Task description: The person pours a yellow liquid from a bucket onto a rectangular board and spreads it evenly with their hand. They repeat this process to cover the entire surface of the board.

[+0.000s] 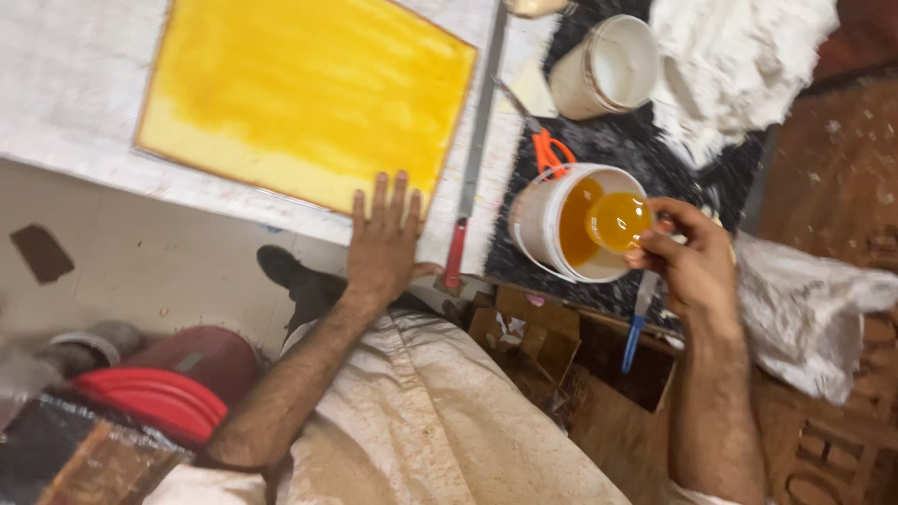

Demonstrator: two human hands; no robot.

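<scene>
Cup (617, 221) between right-hand fingers (655, 245)

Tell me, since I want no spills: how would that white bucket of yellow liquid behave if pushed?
The white bucket looks partly filled with yellow liquid, so it is probably bottom-heavy and slow to tip, though the liquid would likely slosh. Its thin plastic wall may flex. The right hand holds a small cup over it.

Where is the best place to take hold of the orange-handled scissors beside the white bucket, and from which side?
Probably by the orange handles: only they show, next to the bucket rim. The blades point away toward the far tub. Come from above, on the side away from the bucket, since the right hand and cup occupy the bucket.
</scene>
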